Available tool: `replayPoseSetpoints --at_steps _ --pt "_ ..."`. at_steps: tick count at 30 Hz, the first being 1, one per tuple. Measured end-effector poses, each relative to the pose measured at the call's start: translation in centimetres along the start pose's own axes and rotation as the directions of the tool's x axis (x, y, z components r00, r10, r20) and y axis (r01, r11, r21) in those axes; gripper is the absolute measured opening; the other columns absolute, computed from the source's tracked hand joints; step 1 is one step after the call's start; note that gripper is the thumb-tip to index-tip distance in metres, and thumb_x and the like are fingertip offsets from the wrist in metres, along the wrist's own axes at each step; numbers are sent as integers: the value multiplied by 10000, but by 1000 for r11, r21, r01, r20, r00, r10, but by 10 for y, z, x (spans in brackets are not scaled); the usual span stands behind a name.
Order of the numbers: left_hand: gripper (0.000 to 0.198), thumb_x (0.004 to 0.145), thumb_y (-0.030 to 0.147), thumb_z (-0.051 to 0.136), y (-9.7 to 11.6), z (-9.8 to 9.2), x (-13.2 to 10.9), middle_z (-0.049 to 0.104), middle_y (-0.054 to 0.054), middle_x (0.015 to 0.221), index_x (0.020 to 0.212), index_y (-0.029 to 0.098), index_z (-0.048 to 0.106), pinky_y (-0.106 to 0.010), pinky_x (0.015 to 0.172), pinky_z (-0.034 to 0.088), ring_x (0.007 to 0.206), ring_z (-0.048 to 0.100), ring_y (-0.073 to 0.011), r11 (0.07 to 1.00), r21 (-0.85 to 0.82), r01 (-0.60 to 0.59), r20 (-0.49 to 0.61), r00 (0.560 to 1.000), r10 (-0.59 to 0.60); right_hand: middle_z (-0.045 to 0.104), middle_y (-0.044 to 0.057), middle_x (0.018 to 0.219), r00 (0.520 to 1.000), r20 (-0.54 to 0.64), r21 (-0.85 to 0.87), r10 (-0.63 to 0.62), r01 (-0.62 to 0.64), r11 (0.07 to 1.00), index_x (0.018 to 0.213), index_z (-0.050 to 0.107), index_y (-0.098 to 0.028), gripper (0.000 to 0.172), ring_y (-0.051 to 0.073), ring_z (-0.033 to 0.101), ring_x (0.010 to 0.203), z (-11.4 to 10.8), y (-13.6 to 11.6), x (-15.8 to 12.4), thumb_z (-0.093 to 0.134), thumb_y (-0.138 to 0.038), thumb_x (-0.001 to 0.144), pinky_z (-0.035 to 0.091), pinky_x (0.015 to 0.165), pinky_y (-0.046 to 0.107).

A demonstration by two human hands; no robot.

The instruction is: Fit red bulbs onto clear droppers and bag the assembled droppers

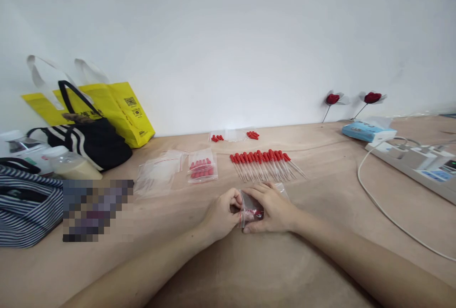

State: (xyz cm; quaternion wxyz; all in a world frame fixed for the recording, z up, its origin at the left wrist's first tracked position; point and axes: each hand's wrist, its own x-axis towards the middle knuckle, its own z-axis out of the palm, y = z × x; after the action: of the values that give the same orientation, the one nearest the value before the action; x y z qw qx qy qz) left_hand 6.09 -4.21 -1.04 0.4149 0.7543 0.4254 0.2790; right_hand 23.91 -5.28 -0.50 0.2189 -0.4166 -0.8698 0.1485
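Note:
Just above the tabletop, a small clear zip bag (247, 200) with something red inside is held between my two hands. My left hand (223, 210) is closed, pinching the red-striped zip edge on the bag's left side. Curved over the bag from the right, my right hand (275, 209) grips it with thumb and fingers and hides part of it. Behind the hands lies a row of droppers (263, 158) with red rubber bulbs and clear tips pointing toward me. Another zip bag (202, 168), filled with red bulbs, lies flat to their left.
Flat zip bags (156, 175) lie overlapping on the left. Loose red bulbs (252, 135) sit near the wall. Yellow and black bags (131, 118), a bottle (76, 168) and a striped pouch (32, 208) crowd the left. Right: tissues (368, 131), a power strip (413, 165) and its cable (370, 203).

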Motion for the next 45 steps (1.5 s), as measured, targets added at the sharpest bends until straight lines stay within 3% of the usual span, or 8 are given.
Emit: replayPoseSetpoints --at_steps 8,14,18,22,28,33,40,45 --pt "151 745 255 578 -9 -26 -5 498 -22 760 854 227 678 -288 683 411 745 495 -151 847 482 -226 29 970 242 527 91 1176 1000 22 18 -2 2 1000 1245 407 -206 815 257 468 1065 0 3 -2 633 -606 572 271 917 415" --pt "431 769 352 540 -21 -30 -10 502 -68 892 1174 206 521 -370 751 423 840 479 -195 703 666 -248 -14 939 344 523 114 1186 1000 10 13 7 -7 1000 1254 404 -183 823 269 464 1077 0 3 -3 630 -599 581 275 922 424" --pt "327 779 305 518 -21 -36 -3 517 -72 928 1075 173 563 -370 789 427 881 499 -202 728 668 -154 -153 929 336 506 109 1216 1000 9 -3 8 -8 1000 1275 381 -189 822 266 451 1100 -1 3 -5 613 -598 601 260 939 426" --pt "170 790 220 492 -16 -51 28 549 -70 878 891 174 620 -395 811 408 868 501 -218 673 715 -190 -86 932 353 481 108 1249 1000 4 -1 -11 11 1000 1277 380 -195 816 266 443 1114 -1 4 -5 602 -604 608 258 943 426" --pt "253 727 150 551 -16 -68 106 569 -67 1000 974 180 599 -370 898 368 969 501 -212 762 620 -185 -2 972 237 490 112 1235 1000 12 10 0 0 1000 1278 383 -176 840 264 447 1101 0 6 -5 598 -624 601 268 941 415" --pt "223 715 333 580 -29 -63 154 620 -55 772 813 138 628 -289 689 445 726 567 -177 873 488 -17 -89 994 69 485 101 1234 1000 9 20 -8 7 1000 1275 384 -181 839 255 444 1094 0 7 -4 599 -628 598 278 933 401" --pt "332 530 436 705 -30 -54 167 521 19 517 584 143 558 -241 510 395 506 487 -117 969 218 119 -170 982 -82 531 111 1161 1000 16 8 14 -15 1000 1264 400 -180 848 266 463 1054 1 7 -4 591 -651 585 282 921 419" --pt "385 569 505 655 -13 -72 143 512 33 530 592 145 519 -235 547 415 516 487 -92 997 3 76 -201 977 -74 518 114 1186 1000 20 6 16 -17 1000 1274 390 -178 850 269 454 1071 0 7 -4 591 -644 592 277 925 418"
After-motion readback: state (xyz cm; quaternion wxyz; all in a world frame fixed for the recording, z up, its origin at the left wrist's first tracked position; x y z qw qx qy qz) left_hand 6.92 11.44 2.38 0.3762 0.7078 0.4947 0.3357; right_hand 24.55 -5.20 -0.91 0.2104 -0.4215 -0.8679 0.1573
